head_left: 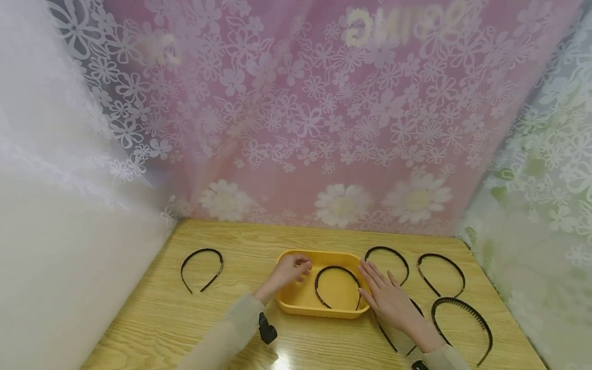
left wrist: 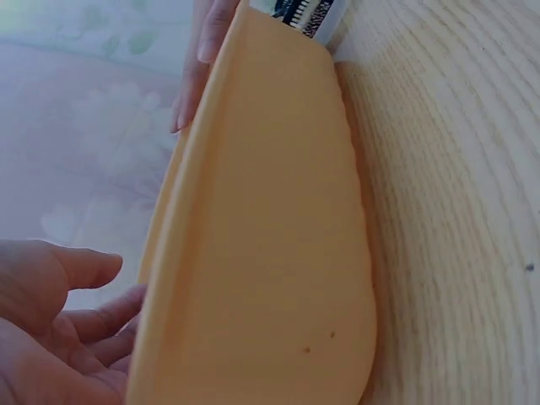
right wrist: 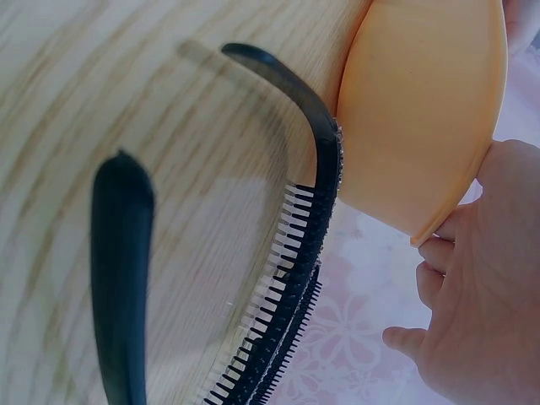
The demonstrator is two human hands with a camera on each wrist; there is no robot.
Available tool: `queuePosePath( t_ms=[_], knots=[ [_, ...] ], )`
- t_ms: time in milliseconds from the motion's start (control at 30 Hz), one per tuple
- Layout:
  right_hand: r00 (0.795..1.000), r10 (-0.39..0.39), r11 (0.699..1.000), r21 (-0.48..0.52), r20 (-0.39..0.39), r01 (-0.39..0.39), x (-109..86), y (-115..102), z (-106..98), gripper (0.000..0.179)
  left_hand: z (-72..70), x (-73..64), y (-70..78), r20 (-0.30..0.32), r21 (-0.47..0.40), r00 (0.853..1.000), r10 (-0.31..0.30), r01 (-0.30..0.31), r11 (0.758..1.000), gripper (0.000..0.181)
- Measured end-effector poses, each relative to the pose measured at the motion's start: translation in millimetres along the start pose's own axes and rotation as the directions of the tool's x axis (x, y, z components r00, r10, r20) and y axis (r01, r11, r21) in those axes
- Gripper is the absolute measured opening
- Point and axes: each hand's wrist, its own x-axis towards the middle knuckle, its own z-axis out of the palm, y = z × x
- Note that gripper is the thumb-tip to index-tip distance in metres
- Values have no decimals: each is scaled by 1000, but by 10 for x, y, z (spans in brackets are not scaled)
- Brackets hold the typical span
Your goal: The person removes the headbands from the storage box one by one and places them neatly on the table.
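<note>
A yellow plastic tray (head_left: 319, 312) stands on the wooden table with one black toothed headband (head_left: 335, 267) lying inside it. My left hand (head_left: 292, 270) is over the tray's left end, fingers loosely bent and holding nothing; in the left wrist view its fingers show behind the tray rim (left wrist: 173, 228). At the tray's right end, my right hand (head_left: 388, 300) rests on the rim with fingers mostly straight. Beneath that hand and forearm lies another headband (head_left: 386, 331), partly hidden. In the right wrist view, a toothed headband (right wrist: 325, 160) sits close beside the tray wall (right wrist: 422, 101).
Several more black headbands lie right of the tray, among them one at the back (head_left: 387, 248), one farther right (head_left: 441, 255) and one nearer the front (head_left: 462, 302). A single headband (head_left: 203, 250) lies at the left. Flowered curtains (head_left: 305, 118) border the table (head_left: 139, 308).
</note>
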Motion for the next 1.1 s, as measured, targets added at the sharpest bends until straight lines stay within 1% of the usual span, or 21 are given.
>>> queuePosePath(
  t_ms=[100, 200, 300, 433, 600, 667, 800, 867, 933, 1033, 1100],
  knots=[
    [1000, -5, 1000, -18, 6, 5, -10, 30, 33, 64, 52, 13, -28, 19, 17, 998, -52, 51, 999, 33],
    [1000, -8, 1000, -9, -2, 8, -11, 34, 38, 65, 98, 12, -53, 25, 17, 993, -112, 111, 994, 32],
    [1000, -6, 1000, -19, 2, 6, -9, 18, 23, 65, 144, 7, -68, 25, -27, 986, -165, 166, 986, 31],
    [1000, 5, 1000, 0, 4, -5, 2, -31, -29, 64, 196, 8, -78, 38, -75, 979, -200, 202, 976, 32],
    [1000, 12, 1000, 5, 14, -12, 2, -35, -32, 63, 231, 13, -59, 62, -94, 977, -206, 211, 973, 33],
    [999, 21, 1000, 7, 31, -21, 6, -37, -32, 63, 238, 15, -45, 70, -98, 977, -204, 210, 973, 34],
    [998, 27, 1000, -4, 50, -27, 7, -24, -16, 64, 259, 19, -27, 76, -87, 978, -195, 202, 976, 35],
    [999, 24, 1000, -9, 41, -24, 4, -22, -9, 63, 274, 27, -29, 68, -67, 980, -185, 190, 979, 34],
    [1000, 5, 1000, -6, 2, -5, -4, -4, 12, 63, 287, 35, -31, 59, -63, 983, -174, 178, 982, 34],
    [1000, 0, 1000, -10, -7, 0, -7, -7, 7, 64, 306, 42, -30, 47, -86, 985, -167, 171, 982, 34],
    [1000, 2, 1000, 0, -7, -2, -2, -18, -11, 64, 319, 38, -25, 48, -122, 984, -170, 175, 977, 35]
  ],
)
